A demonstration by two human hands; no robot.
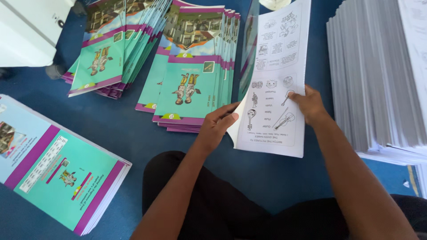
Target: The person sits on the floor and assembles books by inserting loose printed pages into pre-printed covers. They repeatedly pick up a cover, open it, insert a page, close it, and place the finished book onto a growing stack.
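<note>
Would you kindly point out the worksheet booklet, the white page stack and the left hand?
worksheet booklet [275, 58], head view, upper printed page.
white page stack [378, 80], head view, its stepped side edges.
left hand [217, 126], head view, back of the hand.

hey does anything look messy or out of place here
The two book stacks on the blue floor are fanned out, not squared. The white page block the hands hold looks intact.
</note>
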